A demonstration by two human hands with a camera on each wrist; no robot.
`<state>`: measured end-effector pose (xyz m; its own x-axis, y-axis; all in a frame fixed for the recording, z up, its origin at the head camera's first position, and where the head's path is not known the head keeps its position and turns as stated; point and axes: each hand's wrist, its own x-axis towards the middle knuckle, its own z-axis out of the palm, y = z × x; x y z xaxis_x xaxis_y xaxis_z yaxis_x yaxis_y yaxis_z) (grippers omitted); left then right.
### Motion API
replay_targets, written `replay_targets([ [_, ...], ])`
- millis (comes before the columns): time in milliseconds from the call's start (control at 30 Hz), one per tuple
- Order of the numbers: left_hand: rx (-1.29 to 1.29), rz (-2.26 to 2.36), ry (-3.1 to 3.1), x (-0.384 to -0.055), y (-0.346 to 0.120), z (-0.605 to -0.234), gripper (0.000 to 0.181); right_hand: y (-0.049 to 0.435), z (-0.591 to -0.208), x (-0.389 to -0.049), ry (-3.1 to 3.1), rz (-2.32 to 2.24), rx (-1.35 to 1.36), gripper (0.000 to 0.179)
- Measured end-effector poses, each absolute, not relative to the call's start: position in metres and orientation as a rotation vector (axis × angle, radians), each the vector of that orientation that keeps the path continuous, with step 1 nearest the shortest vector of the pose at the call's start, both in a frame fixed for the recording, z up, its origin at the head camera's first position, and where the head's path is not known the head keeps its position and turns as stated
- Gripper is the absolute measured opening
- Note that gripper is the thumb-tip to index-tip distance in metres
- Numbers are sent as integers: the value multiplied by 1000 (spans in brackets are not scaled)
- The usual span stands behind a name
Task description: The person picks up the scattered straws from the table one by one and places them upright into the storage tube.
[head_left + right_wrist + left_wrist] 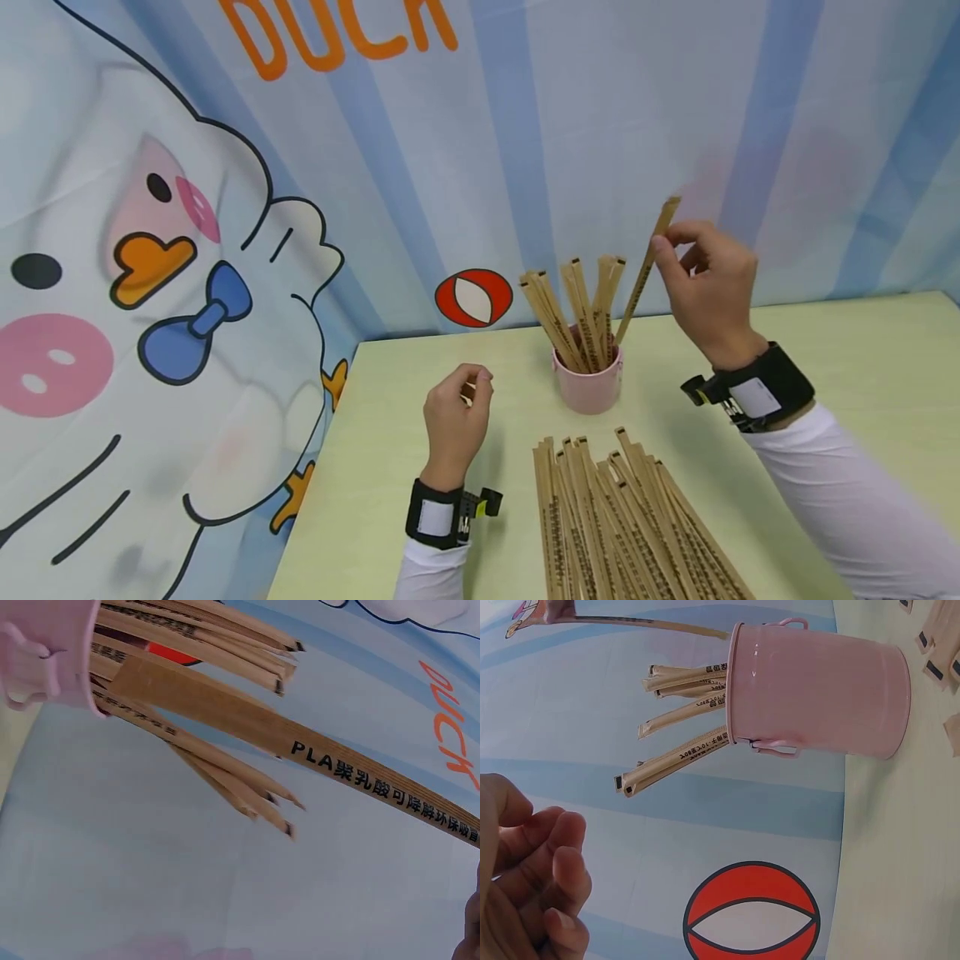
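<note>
Between thumb and fingers, my right hand (708,292) pinches a paper-wrapped straw (643,279) by its upper part. This straw slants down with its lower end at the rim of a pink bucket (588,390). Dark print shows along the wrapper (337,763) in the right wrist view. Several more wrapped straws (682,720) stand fanned out in the bucket. My left hand (456,425) hovers left of the bucket with loosely curled fingers, holding nothing; the left wrist view shows its fingers (568,859) bent with no object in them.
A large pile of wrapped straws (615,525) lies on the pale yellow table (840,367) in front of the bucket. Behind the table hangs a blue striped cloth (630,108) with a cartoon duck (247,433) at left.
</note>
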<state>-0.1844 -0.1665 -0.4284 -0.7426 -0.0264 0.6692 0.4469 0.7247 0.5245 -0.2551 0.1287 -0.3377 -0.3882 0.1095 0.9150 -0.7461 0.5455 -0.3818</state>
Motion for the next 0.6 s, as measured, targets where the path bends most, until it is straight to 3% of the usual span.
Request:
replay_targets([
  [600, -320, -912, -2266, -183, -165, -429, 19, 103, -407, -277, -2263, 841, 570, 12],
])
